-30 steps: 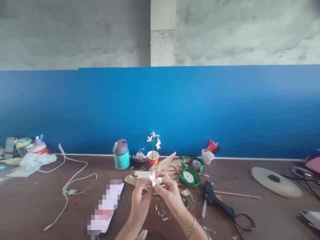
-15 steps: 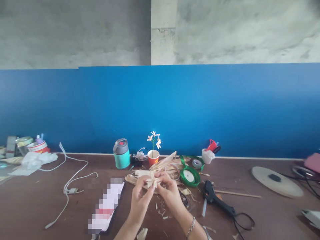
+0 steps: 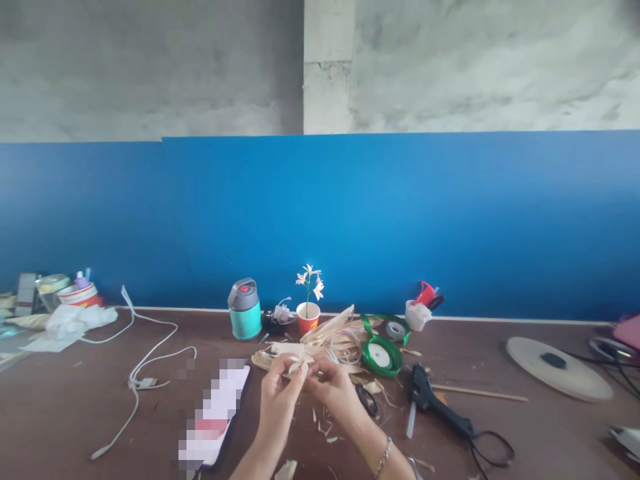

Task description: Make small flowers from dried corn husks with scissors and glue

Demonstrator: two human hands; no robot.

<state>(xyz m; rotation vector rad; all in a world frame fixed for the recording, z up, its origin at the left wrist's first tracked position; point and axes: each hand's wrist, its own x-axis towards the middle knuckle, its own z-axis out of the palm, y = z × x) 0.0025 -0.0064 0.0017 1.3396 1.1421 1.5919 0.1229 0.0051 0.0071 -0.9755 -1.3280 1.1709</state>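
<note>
A pale husk-like flower (image 3: 300,361) with pointed petals is pinched between the thumb and fingers of my left hand (image 3: 278,393). Close on its right, my right hand (image 3: 334,391) has its thumb and fingers pressed together by the flower's lower side; what lies between those fingertips is too small to make out. Behind both hands lies a heap of dried husks (image 3: 327,331). A red paper cup (image 3: 308,323) stands beyond it, holding a stem with several pale flowers (image 3: 309,280).
Green ribbon (image 3: 383,357), a black glue gun (image 3: 440,403) and a thin stick (image 3: 480,393) lie to the right. Black scissors (image 3: 367,400) are beside my right wrist. A phone (image 3: 215,420), white cables (image 3: 135,367) and a teal flask (image 3: 245,320) are on the left.
The flower has turned and shifted slightly left with my left hand. My right hand's fingertips have moved from the petals to lower beside them. The view has shifted slightly.
</note>
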